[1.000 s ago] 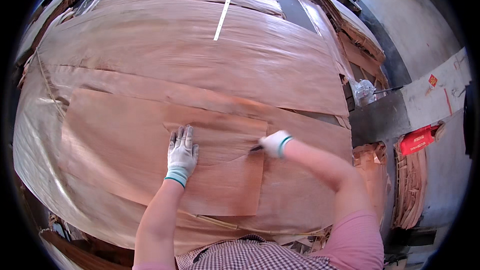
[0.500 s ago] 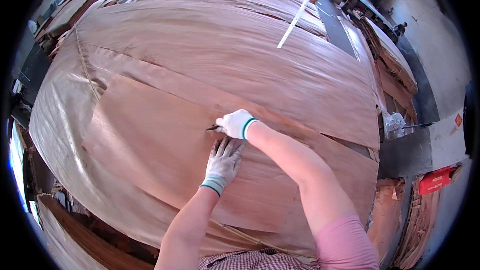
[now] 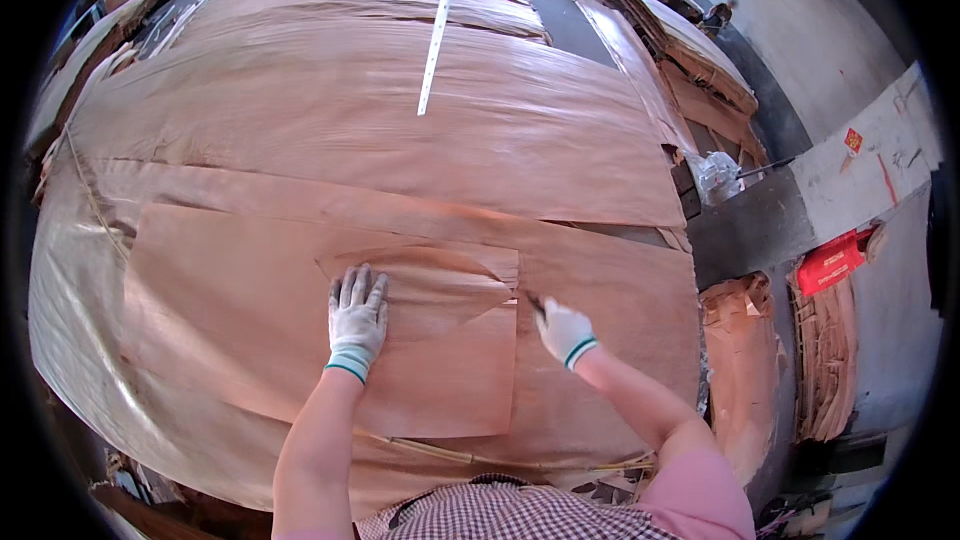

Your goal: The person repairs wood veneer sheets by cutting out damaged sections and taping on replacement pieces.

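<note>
My left hand [image 3: 357, 318], in a white glove with a teal-edged cuff and greyed fingertips, lies flat with fingers spread on a thin reddish-brown wood veneer sheet [image 3: 240, 310]. Just beyond the sheet's right edge is my right hand [image 3: 567, 333], also gloved. Its fingers are closed round a small dark knife [image 3: 536, 304], whose tip points away and to the left; much of it is hidden in the grip. Between the hands, the sheet has a raised, rippled strip [image 3: 440, 270] with splits reaching its right edge. Larger veneer sheets [image 3: 610, 280] lie beneath.
A white perforated strip [image 3: 440, 35] hangs over the far part of the stack. Crumpled clear plastic [image 3: 718, 176] sits by its right side. Bundles of veneer [image 3: 740, 360] and a red packet [image 3: 832, 262] stand further right. A thin bamboo strip [image 3: 430, 450] runs along the near edge.
My right hand has moved right and nearer with the knife, past the sheet's edge. The left hand has shifted left, its fingers spread wider. The sheet now shows a lifted, split strip. The view has turned.
</note>
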Tool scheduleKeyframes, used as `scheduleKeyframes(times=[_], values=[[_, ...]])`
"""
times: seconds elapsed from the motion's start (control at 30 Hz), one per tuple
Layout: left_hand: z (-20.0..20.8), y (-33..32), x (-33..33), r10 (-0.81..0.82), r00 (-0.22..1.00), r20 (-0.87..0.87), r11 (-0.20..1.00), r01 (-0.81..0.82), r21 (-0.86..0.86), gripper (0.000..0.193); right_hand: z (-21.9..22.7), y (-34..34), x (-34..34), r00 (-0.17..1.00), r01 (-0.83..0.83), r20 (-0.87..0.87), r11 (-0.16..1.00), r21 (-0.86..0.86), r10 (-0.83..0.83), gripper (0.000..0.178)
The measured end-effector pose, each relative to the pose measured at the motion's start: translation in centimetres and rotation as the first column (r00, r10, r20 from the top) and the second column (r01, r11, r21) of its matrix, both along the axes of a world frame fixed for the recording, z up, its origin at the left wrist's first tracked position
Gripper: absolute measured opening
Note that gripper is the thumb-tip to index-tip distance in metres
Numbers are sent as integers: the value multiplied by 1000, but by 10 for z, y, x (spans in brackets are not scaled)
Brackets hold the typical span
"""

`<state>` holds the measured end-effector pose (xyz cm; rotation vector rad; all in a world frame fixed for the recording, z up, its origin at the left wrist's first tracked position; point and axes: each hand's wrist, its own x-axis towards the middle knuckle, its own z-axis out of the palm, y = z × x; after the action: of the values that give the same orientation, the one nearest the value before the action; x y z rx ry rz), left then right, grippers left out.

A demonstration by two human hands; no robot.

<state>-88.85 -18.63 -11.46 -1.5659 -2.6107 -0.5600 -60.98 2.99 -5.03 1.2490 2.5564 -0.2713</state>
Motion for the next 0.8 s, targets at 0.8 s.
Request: scheduleKeyframes(times=[0.8], values=[[76,-114,-57,180,893,412,454,-447,771,46,92,-209,-7,618,-774,-669,469,-426,412,19]])
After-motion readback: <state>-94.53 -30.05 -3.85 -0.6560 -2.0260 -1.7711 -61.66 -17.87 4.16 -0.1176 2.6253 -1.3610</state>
